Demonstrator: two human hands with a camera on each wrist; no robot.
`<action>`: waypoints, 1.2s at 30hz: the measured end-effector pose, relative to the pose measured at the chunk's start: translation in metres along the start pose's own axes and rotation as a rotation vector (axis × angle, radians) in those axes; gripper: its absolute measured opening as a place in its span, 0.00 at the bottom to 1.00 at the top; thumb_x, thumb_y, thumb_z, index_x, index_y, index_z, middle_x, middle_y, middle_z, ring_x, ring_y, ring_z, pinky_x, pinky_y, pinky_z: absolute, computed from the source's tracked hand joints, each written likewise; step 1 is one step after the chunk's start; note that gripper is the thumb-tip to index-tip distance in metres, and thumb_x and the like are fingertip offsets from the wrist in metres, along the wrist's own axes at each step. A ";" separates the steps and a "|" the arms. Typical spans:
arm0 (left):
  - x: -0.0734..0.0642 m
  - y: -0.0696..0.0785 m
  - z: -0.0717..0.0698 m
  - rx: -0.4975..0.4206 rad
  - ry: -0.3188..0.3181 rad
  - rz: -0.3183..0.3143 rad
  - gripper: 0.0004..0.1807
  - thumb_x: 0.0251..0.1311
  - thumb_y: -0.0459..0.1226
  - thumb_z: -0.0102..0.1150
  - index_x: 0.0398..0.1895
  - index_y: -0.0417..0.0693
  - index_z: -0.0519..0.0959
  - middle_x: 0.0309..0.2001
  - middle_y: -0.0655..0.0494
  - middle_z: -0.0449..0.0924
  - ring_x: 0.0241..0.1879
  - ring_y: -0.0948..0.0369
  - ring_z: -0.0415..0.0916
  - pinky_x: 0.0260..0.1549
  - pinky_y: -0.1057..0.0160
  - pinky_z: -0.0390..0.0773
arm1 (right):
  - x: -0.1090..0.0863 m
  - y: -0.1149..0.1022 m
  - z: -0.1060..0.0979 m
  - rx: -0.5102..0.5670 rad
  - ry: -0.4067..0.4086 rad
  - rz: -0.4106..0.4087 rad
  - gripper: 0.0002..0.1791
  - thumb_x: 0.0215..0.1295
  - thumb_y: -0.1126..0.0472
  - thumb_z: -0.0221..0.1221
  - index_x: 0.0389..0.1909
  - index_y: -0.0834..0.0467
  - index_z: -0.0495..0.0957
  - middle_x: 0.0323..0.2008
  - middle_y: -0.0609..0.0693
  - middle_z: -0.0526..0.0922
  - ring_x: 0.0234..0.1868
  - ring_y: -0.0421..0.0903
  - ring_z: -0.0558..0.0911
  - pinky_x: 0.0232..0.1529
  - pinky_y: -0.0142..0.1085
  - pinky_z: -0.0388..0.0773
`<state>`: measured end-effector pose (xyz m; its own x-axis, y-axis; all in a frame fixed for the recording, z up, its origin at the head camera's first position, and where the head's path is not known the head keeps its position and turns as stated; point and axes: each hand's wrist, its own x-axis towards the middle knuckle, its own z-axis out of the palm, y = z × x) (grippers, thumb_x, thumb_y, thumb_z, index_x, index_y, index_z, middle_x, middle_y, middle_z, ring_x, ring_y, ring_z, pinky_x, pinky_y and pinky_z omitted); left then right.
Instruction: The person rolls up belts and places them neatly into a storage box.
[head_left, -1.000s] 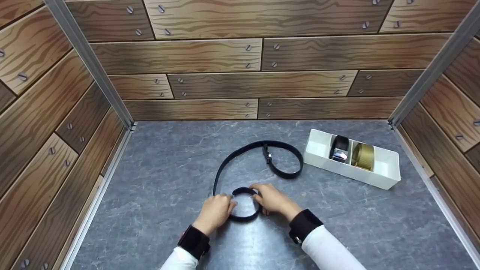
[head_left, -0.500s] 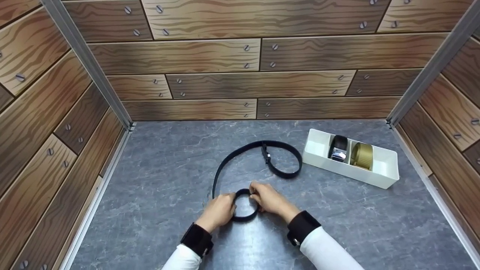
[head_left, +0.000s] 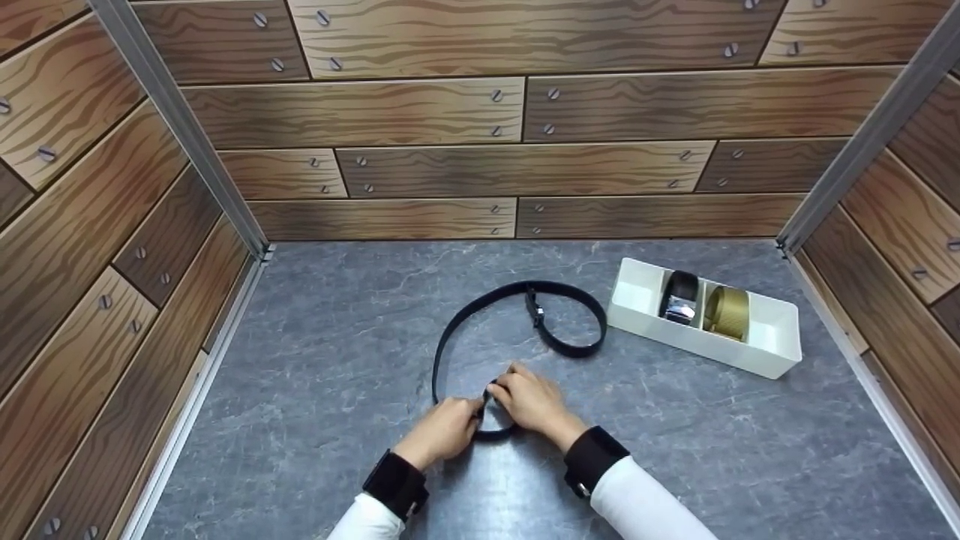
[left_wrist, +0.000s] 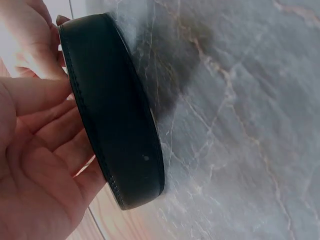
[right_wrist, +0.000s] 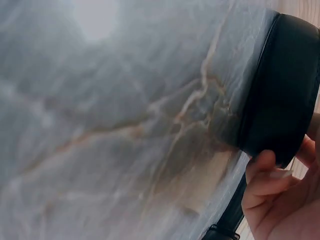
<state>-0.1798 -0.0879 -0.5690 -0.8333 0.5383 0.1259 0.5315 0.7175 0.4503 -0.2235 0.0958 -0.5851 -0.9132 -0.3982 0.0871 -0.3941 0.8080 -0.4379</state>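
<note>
A black leather belt (head_left: pixel 555 287) lies on its edge in a long curve, with its buckle (head_left: pixel 537 311) at the far end. Its near end is bent into a small loop between both hands. My left hand (head_left: pixel 442 429) pinches the left side of this loop, thumb against the belt (left_wrist: pixel 115 110) in the left wrist view. On the opposite side my right hand (head_left: pixel 534 401) grips the strap by the fingertips; the right wrist view shows fingers (right_wrist: pixel 265 182) at the lower edge of the loop. The belt's tip is hidden by the hands.
A white divided box (head_left: pixel 697 349) stands at the right, holding a rolled black belt (head_left: pixel 679 289) with a shiny buckle and a rolled olive-gold belt (head_left: pixel 727 311). Wood-patterned walls (head_left: pixel 450 169) enclose the grey marbled tabletop (head_left: pixel 337 330) at the back and both sides.
Both hands have come closer together, the left moving right and the right slightly left. The loop between them has become smaller and narrower. The buckle end has stayed put.
</note>
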 end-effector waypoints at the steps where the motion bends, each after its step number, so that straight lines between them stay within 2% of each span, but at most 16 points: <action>1: 0.000 0.000 0.000 0.002 -0.012 0.005 0.03 0.60 0.27 0.57 0.33 0.42 0.78 0.29 0.51 0.82 0.32 0.53 0.83 0.31 0.56 0.79 | 0.000 -0.001 0.001 -0.005 0.003 0.011 0.15 0.70 0.46 0.55 0.32 0.50 0.83 0.32 0.43 0.72 0.27 0.47 0.76 0.27 0.44 0.72; 6: 0.000 0.001 0.000 0.007 -0.069 0.016 0.02 0.63 0.31 0.57 0.33 0.45 0.78 0.29 0.55 0.82 0.32 0.56 0.82 0.32 0.57 0.79 | 0.002 -0.005 0.001 -0.023 0.003 0.062 0.15 0.68 0.44 0.56 0.34 0.49 0.85 0.32 0.43 0.72 0.27 0.48 0.77 0.27 0.45 0.73; 10: 0.000 -0.001 -0.001 -0.041 -0.088 0.016 0.03 0.62 0.31 0.58 0.34 0.45 0.81 0.29 0.56 0.82 0.30 0.60 0.80 0.32 0.60 0.78 | 0.002 -0.008 0.000 -0.044 -0.010 0.080 0.14 0.67 0.44 0.57 0.34 0.48 0.85 0.33 0.43 0.73 0.29 0.49 0.78 0.27 0.46 0.74; 12: 0.000 -0.002 -0.003 -0.051 -0.053 -0.001 0.04 0.59 0.30 0.59 0.33 0.44 0.83 0.29 0.56 0.82 0.30 0.61 0.79 0.32 0.60 0.78 | 0.003 -0.008 -0.001 -0.051 -0.022 0.074 0.14 0.67 0.44 0.57 0.35 0.48 0.85 0.34 0.43 0.73 0.29 0.48 0.78 0.26 0.46 0.73; 14: 0.000 -0.004 -0.007 -0.027 0.031 -0.033 0.05 0.55 0.29 0.61 0.33 0.43 0.84 0.31 0.55 0.83 0.32 0.60 0.80 0.33 0.59 0.79 | 0.004 -0.007 -0.003 -0.052 -0.038 0.059 0.13 0.67 0.45 0.57 0.36 0.48 0.85 0.35 0.43 0.74 0.30 0.48 0.78 0.26 0.45 0.73; 16: 0.000 -0.005 -0.011 0.028 0.150 -0.104 0.06 0.52 0.30 0.62 0.34 0.42 0.85 0.33 0.52 0.83 0.33 0.55 0.80 0.34 0.56 0.79 | 0.005 -0.007 -0.004 -0.054 -0.053 0.044 0.13 0.67 0.45 0.57 0.37 0.49 0.85 0.36 0.43 0.74 0.30 0.47 0.77 0.26 0.45 0.73; 18: 0.000 -0.007 -0.014 0.079 0.258 -0.212 0.06 0.52 0.33 0.64 0.34 0.41 0.83 0.34 0.49 0.82 0.33 0.50 0.81 0.32 0.52 0.79 | 0.005 -0.006 -0.005 -0.049 -0.067 0.033 0.13 0.68 0.46 0.57 0.38 0.49 0.85 0.37 0.43 0.74 0.31 0.46 0.77 0.26 0.44 0.72; 20: 0.001 -0.008 -0.016 0.101 0.313 -0.343 0.07 0.53 0.36 0.66 0.32 0.41 0.82 0.32 0.46 0.82 0.30 0.46 0.81 0.28 0.48 0.78 | 0.005 -0.006 -0.006 -0.046 -0.076 0.024 0.14 0.68 0.46 0.57 0.39 0.50 0.84 0.38 0.43 0.75 0.31 0.47 0.77 0.27 0.44 0.73; 23: 0.002 -0.009 -0.015 0.097 0.300 -0.511 0.12 0.55 0.40 0.67 0.29 0.39 0.80 0.29 0.40 0.83 0.28 0.42 0.81 0.24 0.46 0.78 | 0.004 -0.006 -0.007 -0.036 -0.086 0.010 0.13 0.68 0.47 0.56 0.39 0.50 0.85 0.39 0.44 0.75 0.34 0.48 0.78 0.28 0.45 0.74; 26: 0.003 -0.011 -0.011 0.074 0.250 -0.590 0.11 0.54 0.38 0.66 0.26 0.36 0.79 0.28 0.38 0.82 0.28 0.41 0.81 0.24 0.45 0.78 | 0.004 -0.006 -0.009 -0.039 -0.104 -0.013 0.13 0.69 0.49 0.56 0.41 0.51 0.85 0.43 0.47 0.77 0.39 0.51 0.78 0.33 0.48 0.76; 32: 0.008 -0.016 -0.008 0.042 0.245 -0.583 0.04 0.50 0.29 0.60 0.23 0.35 0.78 0.27 0.37 0.81 0.28 0.40 0.81 0.23 0.46 0.78 | 0.006 -0.007 -0.017 -0.090 -0.144 -0.106 0.10 0.68 0.52 0.58 0.41 0.51 0.84 0.58 0.53 0.75 0.51 0.60 0.74 0.47 0.54 0.72; 36: 0.009 -0.019 -0.008 0.041 0.249 -0.561 0.03 0.50 0.27 0.59 0.23 0.35 0.77 0.27 0.36 0.81 0.28 0.39 0.81 0.24 0.46 0.78 | 0.007 -0.006 -0.022 -0.114 -0.149 -0.147 0.08 0.68 0.55 0.57 0.38 0.52 0.83 0.62 0.54 0.73 0.57 0.60 0.72 0.52 0.56 0.69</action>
<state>-0.1989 -0.1000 -0.5690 -0.9955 -0.0419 0.0847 0.0032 0.8807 0.4736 -0.2301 0.0980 -0.5623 -0.8231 -0.5678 0.0061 -0.5385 0.7772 -0.3256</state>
